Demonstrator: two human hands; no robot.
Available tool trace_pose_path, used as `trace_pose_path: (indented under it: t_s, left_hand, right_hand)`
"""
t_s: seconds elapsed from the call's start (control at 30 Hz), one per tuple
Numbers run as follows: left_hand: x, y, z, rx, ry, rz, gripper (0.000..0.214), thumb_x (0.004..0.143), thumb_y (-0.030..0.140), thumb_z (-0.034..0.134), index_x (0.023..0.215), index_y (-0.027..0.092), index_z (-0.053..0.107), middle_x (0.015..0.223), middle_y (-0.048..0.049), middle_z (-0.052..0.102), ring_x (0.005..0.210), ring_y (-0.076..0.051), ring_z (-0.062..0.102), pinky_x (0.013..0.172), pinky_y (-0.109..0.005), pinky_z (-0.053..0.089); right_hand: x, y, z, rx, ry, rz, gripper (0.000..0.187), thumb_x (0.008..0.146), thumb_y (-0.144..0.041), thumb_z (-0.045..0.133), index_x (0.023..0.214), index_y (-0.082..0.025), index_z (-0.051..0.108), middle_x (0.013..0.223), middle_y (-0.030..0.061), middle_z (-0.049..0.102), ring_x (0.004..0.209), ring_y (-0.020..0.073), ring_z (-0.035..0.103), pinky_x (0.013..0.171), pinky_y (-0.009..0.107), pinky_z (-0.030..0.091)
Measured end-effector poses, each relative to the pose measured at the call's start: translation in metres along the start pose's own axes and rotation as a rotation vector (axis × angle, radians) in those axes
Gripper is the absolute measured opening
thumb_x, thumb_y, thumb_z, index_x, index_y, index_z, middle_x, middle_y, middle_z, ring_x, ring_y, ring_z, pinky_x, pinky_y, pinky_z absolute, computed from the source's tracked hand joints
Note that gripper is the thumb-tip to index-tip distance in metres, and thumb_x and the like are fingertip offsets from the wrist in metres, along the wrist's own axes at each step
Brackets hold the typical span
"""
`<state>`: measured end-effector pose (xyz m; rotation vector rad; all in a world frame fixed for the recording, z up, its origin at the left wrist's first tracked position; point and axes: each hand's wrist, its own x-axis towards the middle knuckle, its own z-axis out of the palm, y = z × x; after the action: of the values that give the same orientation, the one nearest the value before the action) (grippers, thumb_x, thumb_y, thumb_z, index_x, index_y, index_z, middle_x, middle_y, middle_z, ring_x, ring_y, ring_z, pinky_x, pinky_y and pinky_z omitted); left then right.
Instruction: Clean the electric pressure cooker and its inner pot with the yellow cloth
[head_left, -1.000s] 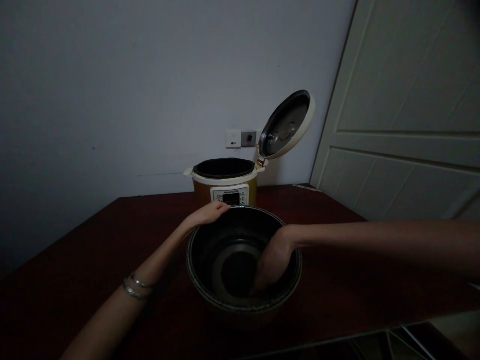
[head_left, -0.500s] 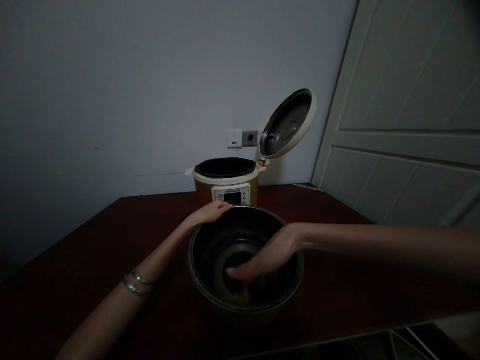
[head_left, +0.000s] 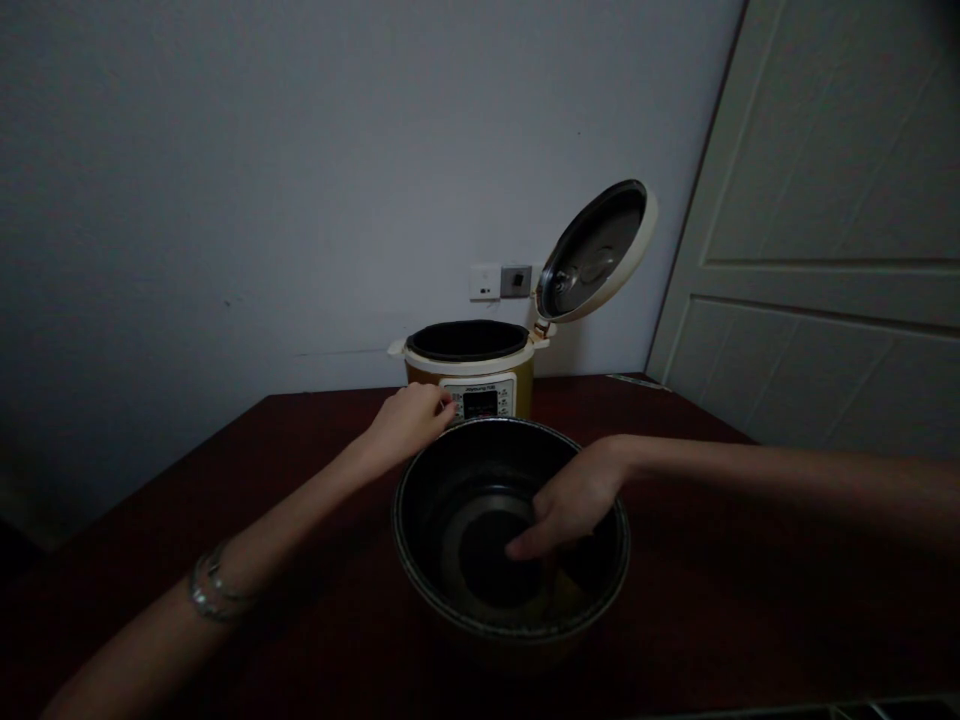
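The bare left hand (head_left: pixel 412 416) now appears released from the far rim of the round black metal pot (head_left: pixel 469 472), which stands toward the near edge of the dark-red table (head_left: pixel 322 580), seemingly less steadied while the bare right hand (head_left: pixel 576 495) reaches inside, its grip hidden from me.

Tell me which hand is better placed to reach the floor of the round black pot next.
Probably the right hand: it is inside the round black pot, while the left hand is outside, by the pot's far-left side.
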<state>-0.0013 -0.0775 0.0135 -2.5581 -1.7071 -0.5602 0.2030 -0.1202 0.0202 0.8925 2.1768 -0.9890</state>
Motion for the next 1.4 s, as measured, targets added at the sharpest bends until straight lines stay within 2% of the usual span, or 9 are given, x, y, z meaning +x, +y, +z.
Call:
trace_pose_path:
  t_s: [0.1,0.27,0.37,0.47,0.63,0.83,1.1,1.2,1.4]
  left_hand:
    - [-0.046,0.033,-0.02,0.196,0.144,0.111,0.035,0.089,0.033,0.039,0.072,0.015,0.064,0.067,-0.0064,0.065,0.057,-0.014,0.057,0.054,-0.026,0.038]
    - [-0.137,0.076,-0.001,0.448,0.519,0.692,0.029,0.089,0.027,0.043,0.075,0.013,0.064,0.069,-0.0054,0.066,0.063,-0.016,0.061,0.059,-0.027,0.046]
    - [-0.162,0.077,0.011,0.55,0.461,0.671,0.029,0.09,0.026,0.043,0.092,0.008,0.065,0.086,-0.0093,0.071,0.078,-0.018,0.065,0.073,-0.028,0.05]
    - [-0.162,0.069,0.012,0.571,0.345,0.686,0.025,0.091,0.022,0.044,0.096,0.008,0.065,0.087,-0.0083,0.071,0.08,-0.017,0.065,0.073,-0.027,0.052]
    - [-0.152,0.061,0.011,0.481,0.437,0.776,0.027,0.093,0.022,0.041,0.094,0.007,0.064,0.086,-0.0092,0.071,0.082,-0.017,0.066,0.074,-0.026,0.053]
    - [-0.145,0.054,0.024,0.198,0.39,0.786,0.028,0.094,0.026,0.039,0.086,0.009,0.06,0.072,-0.0067,0.067,0.069,-0.014,0.062,0.079,-0.027,0.053]
    - [-0.136,0.044,0.036,0.029,0.342,0.863,0.024,0.091,0.028,0.043,0.076,0.012,0.054,0.056,-0.0009,0.052,0.049,-0.013,0.045,0.048,-0.026,0.043]
    - [-0.136,0.046,0.034,0.035,0.325,0.863,0.027,0.092,0.028,0.042,0.073,0.013,0.053,0.054,-0.0006,0.05,0.047,-0.012,0.043,0.042,-0.025,0.036]
    - [-0.14,0.049,0.031,0.094,0.357,0.823,0.026,0.093,0.027,0.04,0.078,0.012,0.056,0.057,-0.0017,0.057,0.051,-0.012,0.052,0.057,-0.025,0.051]
  right_hand:
    - [0.006,0.004,0.002,0.203,-0.029,-0.067,0.046,0.085,-0.053,0.046,0.072,-0.015,0.068,0.053,-0.0033,0.049,0.045,0.0072,0.042,0.047,0.02,0.037]
    - [0.019,-0.013,0.021,0.642,0.085,-0.172,0.019,0.084,-0.031,0.051,0.075,-0.015,0.058,0.058,-0.0061,0.046,0.045,0.0049,0.04,0.046,0.017,0.035]
    - [0.026,-0.025,0.031,0.694,0.203,-0.201,0.016,0.084,-0.023,0.045,0.075,-0.015,0.056,0.059,-0.0061,0.044,0.045,0.0049,0.037,0.047,0.018,0.033]
    - [0.024,-0.028,0.029,0.482,0.239,-0.231,0.019,0.085,-0.022,0.045,0.074,-0.015,0.059,0.062,-0.005,0.048,0.052,0.0062,0.04,0.054,0.019,0.036]
    - [-0.003,-0.016,0.012,-0.085,0.109,-0.02,0.039,0.086,-0.037,0.048,0.057,-0.016,0.061,0.046,-0.0038,0.045,0.046,0.0105,0.042,0.058,0.026,0.041]
    - [0.004,0.012,0.011,-0.521,0.397,0.239,0.039,0.085,-0.042,0.049,0.079,-0.01,0.071,0.069,0.0127,0.065,0.072,0.0261,0.063,0.069,0.039,0.047]
    - [0.075,0.045,-0.023,-1.304,0.736,-0.496,0.023,0.084,-0.017,0.05,0.097,-0.011,0.069,0.137,0.0118,0.046,0.132,0.0243,0.032,0.112,0.041,0.017]
    - [0.08,0.05,-0.028,-1.398,0.765,-0.493,0.028,0.084,-0.013,0.048,0.104,-0.015,0.067,0.141,0.0081,0.042,0.135,0.0234,0.027,0.113,0.044,0.011]
    - [0.042,0.044,0.007,-1.126,0.781,-0.05,0.022,0.073,-0.013,0.06,0.092,-0.012,0.072,0.12,0.0188,0.059,0.123,0.0356,0.044,0.11,0.053,0.013]
